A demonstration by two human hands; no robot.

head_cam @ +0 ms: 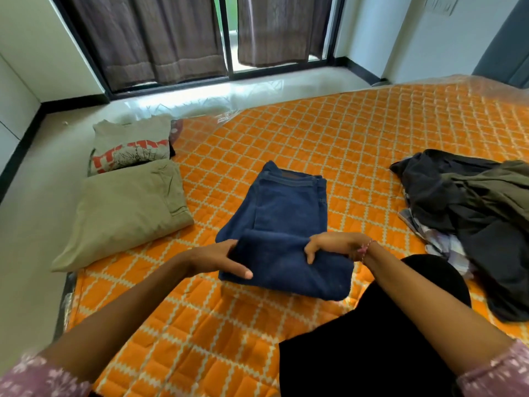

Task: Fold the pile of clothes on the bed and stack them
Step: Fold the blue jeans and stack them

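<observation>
At the bottom of the frame our floral sleeves [34,376] reach forward over the orange quilted bed [329,133]. At centre, our left hand [217,257] grips the near fold of the blue jeans [283,224], thumb on top and fingers tucked under; our right hand [329,245] curls over its right edge. At right lies the unfolded pile of clothes [469,219]. At upper left sit folded khaki trousers [126,207], then a printed T-shirt [131,144].
</observation>
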